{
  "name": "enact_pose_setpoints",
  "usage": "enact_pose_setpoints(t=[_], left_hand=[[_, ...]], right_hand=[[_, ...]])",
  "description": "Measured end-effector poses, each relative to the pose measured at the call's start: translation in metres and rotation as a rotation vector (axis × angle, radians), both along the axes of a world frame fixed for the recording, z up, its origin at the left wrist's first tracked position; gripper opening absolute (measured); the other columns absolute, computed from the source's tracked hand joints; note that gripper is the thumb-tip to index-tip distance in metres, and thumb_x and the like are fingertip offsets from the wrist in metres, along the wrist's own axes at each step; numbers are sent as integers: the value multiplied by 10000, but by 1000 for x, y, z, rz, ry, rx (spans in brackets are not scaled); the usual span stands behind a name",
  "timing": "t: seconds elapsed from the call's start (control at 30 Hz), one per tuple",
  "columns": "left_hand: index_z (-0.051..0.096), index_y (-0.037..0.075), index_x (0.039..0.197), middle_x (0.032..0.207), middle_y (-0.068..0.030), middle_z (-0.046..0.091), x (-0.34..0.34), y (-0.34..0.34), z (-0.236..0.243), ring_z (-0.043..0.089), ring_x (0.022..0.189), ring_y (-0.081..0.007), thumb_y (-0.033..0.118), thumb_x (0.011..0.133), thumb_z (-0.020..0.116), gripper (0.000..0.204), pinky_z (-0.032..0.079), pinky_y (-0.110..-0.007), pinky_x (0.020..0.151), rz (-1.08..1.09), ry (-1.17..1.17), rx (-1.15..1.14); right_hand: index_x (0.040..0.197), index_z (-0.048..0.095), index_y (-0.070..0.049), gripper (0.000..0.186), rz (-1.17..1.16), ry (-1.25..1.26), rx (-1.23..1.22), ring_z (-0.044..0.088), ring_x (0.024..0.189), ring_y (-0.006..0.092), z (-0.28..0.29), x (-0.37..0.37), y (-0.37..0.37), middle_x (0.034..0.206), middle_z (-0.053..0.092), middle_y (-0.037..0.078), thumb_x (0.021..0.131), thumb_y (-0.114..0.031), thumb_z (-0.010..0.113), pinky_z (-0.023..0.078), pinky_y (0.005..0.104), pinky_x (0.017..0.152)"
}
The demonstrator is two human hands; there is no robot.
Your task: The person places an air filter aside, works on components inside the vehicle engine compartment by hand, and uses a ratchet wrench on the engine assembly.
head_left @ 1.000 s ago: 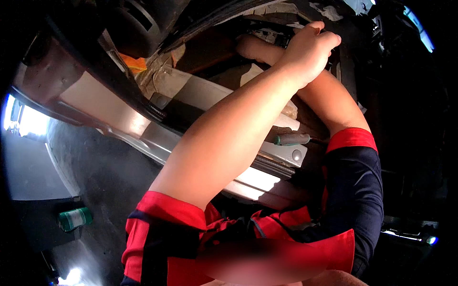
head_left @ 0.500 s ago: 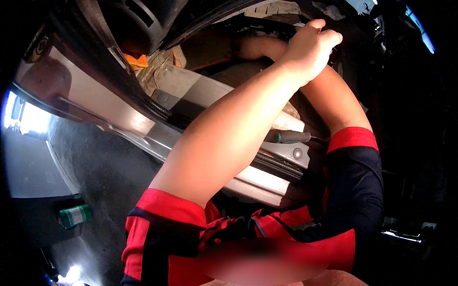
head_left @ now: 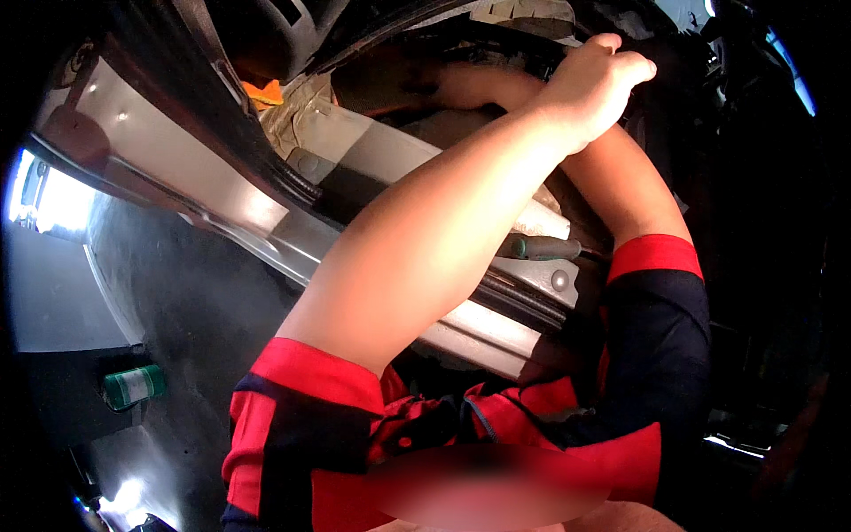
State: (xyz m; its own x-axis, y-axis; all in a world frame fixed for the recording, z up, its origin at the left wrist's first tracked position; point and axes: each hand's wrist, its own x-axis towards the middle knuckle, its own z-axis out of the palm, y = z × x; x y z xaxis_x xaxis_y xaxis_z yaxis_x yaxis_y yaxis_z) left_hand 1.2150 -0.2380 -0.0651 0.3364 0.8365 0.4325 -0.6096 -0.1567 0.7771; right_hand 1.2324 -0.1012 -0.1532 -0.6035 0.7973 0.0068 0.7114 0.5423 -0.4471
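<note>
My left arm crosses over my right inside a vehicle's door opening. At the far right of the opening, my left hand [head_left: 592,93] is closed, two bent fingers showing; whatever it may grip is hidden. Beneath it, my right hand [head_left: 443,86] reaches leftward into a dark recess, and its fingers are lost in shadow. A screwdriver [head_left: 542,247] with a grey-green handle lies on the pale metal edge below my left forearm, and neither hand touches it.
The metal door sill [head_left: 474,332] runs diagonally under my arms, with a black rubber seal [head_left: 523,303] along it. An orange cloth-like piece [head_left: 263,94] sits at the upper left. On the dark floor at the lower left lies a green container [head_left: 134,387].
My left hand has shifted slightly to the right. My right hand appears a little farther left, deeper in the shadow. The screwdriver remains in place, and the view has shifted slightly.
</note>
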Motion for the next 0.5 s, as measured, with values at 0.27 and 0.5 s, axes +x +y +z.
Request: enact_pose_setpoints(t=[0.27,0.5], left_hand=[[508,-148,1111,975,-255,597,-1,-9,9,594,915,-311,277,765,589,554,467,-381,801,149,53,-26],[463,-141,1225,1180,-411,494,16,-45,17,540,1112,-459,265,721,559,654,426,-427,985,673,698,-268]], right_hand=[[1288,501,-44,519,-21,-23,75,594,1054,346,40,64,-34,1210,580,204,840,-291,591,467,396,911],[1330,474,-63,580,-125,-112,148,584,1097,345,74,143,-68,1256,561,200,830,-322,614,460,390,931]])
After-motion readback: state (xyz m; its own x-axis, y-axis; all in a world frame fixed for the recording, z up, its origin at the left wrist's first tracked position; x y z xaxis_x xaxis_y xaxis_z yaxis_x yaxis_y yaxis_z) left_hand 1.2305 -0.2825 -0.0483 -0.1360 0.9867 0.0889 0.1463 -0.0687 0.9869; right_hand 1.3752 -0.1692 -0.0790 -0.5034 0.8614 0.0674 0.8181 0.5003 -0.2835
